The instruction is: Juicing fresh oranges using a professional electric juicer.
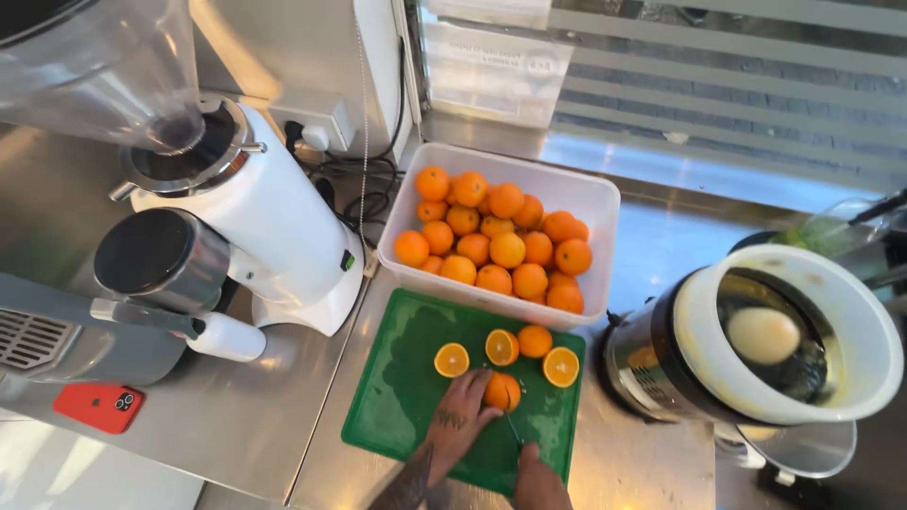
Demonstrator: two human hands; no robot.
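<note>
On a green cutting board (406, 397), my left hand (460, 420) presses down on a whole orange (503, 391). My right hand (539, 480), at the bottom edge, grips a knife (513, 431) whose thin blade reaches up to that orange. Beyond the held fruit, several orange halves lie on the board, such as one cut face up (452, 360) and another (561, 366) to the right.
A white tub (599, 203) full of oranges stands behind the board. A citrus juicer (784, 345) sits to the right, a white coffee grinder (265, 222) to the left. A red phone (98, 407) lies on the steel counter (236, 416). Cables run behind the grinder.
</note>
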